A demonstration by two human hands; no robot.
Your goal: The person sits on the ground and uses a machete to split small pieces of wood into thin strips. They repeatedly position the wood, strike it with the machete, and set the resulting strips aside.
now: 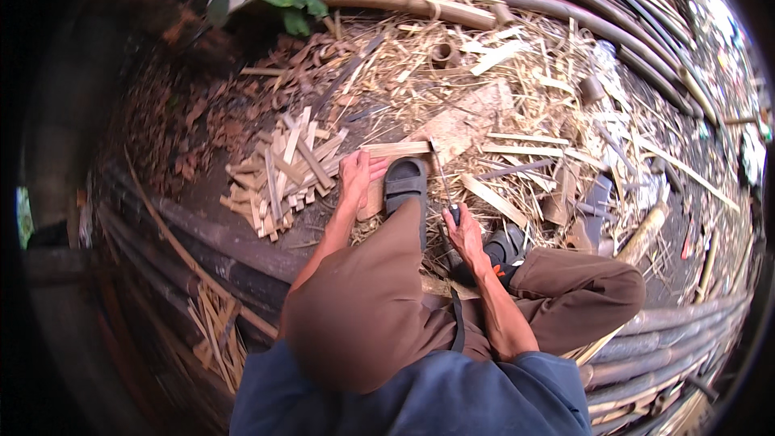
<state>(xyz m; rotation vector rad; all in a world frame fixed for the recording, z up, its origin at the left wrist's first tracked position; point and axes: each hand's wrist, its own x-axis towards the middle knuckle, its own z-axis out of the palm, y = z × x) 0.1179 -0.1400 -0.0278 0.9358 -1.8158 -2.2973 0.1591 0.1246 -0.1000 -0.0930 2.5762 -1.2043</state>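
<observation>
My left hand (355, 175) holds the near end of a short, pale bamboo strip (395, 148), its fingers lying along it. The strip rests over a wooden board (476, 117) on the ground. My right hand (463, 234) is closed round the dark handle of a thin, long-bladed tool (444, 182), which looks like a knife seen edge-on. Its tip end meets the strip's far end. Close to my left hand, my sandalled foot (405, 180) presses on the board. To the left lies a loose heap of cut bamboo pieces (282, 169).
Straw-like shavings (404, 56) and offcuts cover the ground ahead. Long bamboo poles (581, 12) lie at the far right, more poles (646, 347) at the near right, and dark poles (218, 246) at the left. A short hollow bamboo section (445, 54) sits among the shavings.
</observation>
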